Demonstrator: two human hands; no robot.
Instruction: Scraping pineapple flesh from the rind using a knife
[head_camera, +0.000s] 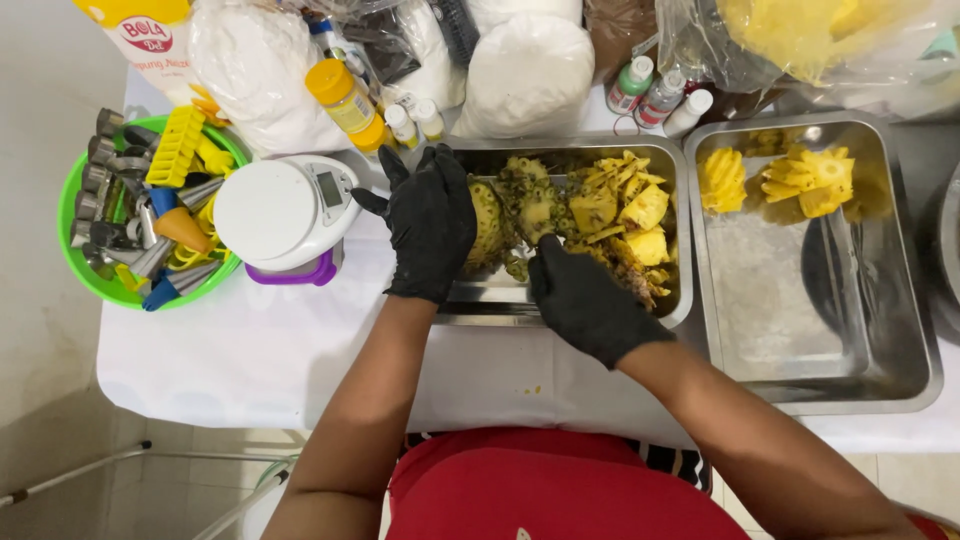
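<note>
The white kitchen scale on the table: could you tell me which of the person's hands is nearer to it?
Left. The left hand grips the pineapple just right of the white kitchen scale; the right hand sits farther right, at the tray edge.

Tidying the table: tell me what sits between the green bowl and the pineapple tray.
In the head view, a white kitchen scale on a purple base sits between the green bowl and the tray, on the white tablecloth.
</note>
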